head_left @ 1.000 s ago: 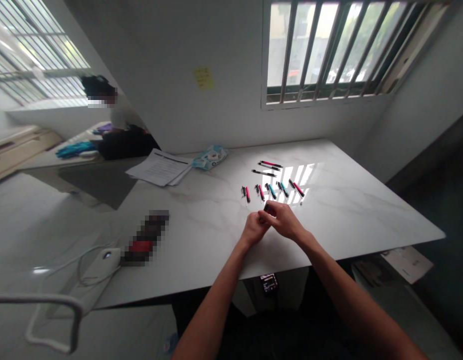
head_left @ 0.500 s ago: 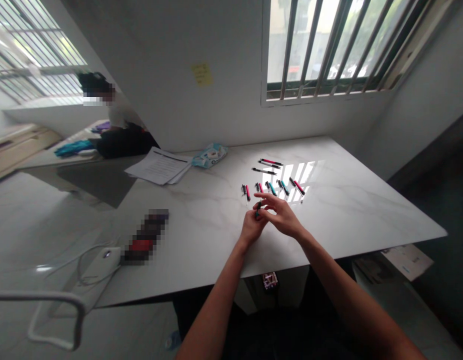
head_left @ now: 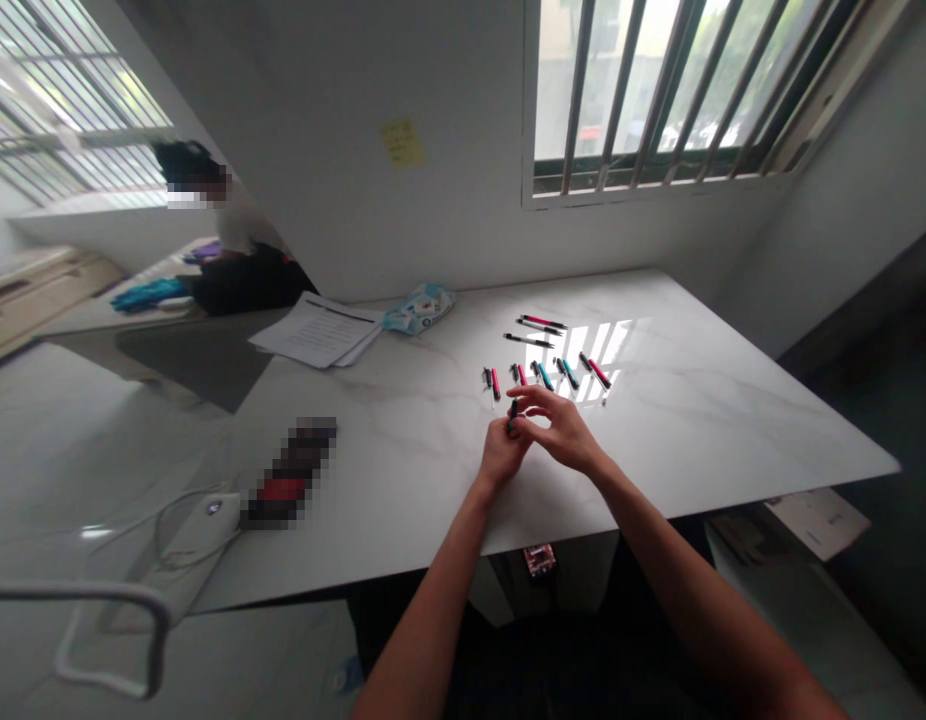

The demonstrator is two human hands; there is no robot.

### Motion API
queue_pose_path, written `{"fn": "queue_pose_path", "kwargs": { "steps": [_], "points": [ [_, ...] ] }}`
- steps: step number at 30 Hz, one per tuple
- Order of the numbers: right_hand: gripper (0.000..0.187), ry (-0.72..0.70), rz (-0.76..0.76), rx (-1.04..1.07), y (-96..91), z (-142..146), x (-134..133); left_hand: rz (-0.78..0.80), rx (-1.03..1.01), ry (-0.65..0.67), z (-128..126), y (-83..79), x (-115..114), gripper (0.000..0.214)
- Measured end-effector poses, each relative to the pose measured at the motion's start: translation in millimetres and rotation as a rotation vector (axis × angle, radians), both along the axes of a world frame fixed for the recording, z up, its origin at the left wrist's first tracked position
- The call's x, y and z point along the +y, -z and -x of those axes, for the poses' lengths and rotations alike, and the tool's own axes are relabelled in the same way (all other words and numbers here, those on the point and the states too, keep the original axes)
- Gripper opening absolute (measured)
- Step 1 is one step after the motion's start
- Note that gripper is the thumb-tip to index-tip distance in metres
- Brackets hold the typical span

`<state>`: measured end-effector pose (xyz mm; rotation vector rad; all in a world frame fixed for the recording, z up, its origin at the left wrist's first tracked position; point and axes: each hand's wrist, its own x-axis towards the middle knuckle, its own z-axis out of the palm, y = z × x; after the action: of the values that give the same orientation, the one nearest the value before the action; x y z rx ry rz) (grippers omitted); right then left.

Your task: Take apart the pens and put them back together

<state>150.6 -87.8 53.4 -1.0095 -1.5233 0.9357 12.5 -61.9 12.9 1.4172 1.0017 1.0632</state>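
My left hand (head_left: pixel 500 450) is closed around a small dark pen (head_left: pixel 512 412) held upright over the white marble table (head_left: pixel 403 440). My right hand (head_left: pixel 559 428) meets it from the right, its thumb and forefinger pinching at the pen's top while the other fingers spread. Just beyond my hands lies a row of several red and teal pens (head_left: pixel 542 375). Two or three more pens (head_left: pixel 538 328) lie further back.
A stack of papers (head_left: pixel 318 332) and a pack of wipes (head_left: pixel 418 307) lie at the table's far left. A blurred object (head_left: pixel 290 472) and a white device with a cable (head_left: pixel 200 520) sit near the left front. A person (head_left: pixel 223 245) sits beyond.
My right hand has opened its outer fingers and shifted slightly up; the pen now stands upright between both hands. The view has hardly moved.
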Motion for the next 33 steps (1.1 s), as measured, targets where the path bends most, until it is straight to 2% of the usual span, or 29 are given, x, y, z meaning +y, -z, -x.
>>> {"fn": "queue_pose_path", "kwargs": {
  "steps": [6,10,15,19,21,24,28,33],
  "points": [
    [0.039,0.028,0.004,-0.02,-2.4,2,-1,-0.027,0.017,-0.009,0,1.2,0,0.034],
    [0.042,-0.055,0.03,-0.001,-1.9,4,-2,-0.026,0.011,0.01,1,3.0,1,0.025],
    [0.035,0.095,0.038,0.031,1.6,7,-2,-0.012,-0.016,0.024,1,7.1,3,0.03],
    [0.035,0.043,0.035,0.052,1.2,9,-3,-0.004,0.004,0.004,0,6.8,3,0.026],
    [0.038,0.075,0.031,0.029,0.6,9,-4,-0.001,0.015,0.002,0,5.1,2,0.026],
    [0.035,0.133,0.021,0.003,-0.4,10,-5,-0.01,-0.011,0.007,0,2.9,2,0.033],
    [0.033,0.092,0.011,0.009,-2.8,10,-6,0.007,-0.037,-0.002,1,2.7,2,0.043],
    [0.039,0.102,0.031,0.032,-3.2,13,-6,0.009,-0.032,0.02,1,2.1,1,0.034]
  ]
}}
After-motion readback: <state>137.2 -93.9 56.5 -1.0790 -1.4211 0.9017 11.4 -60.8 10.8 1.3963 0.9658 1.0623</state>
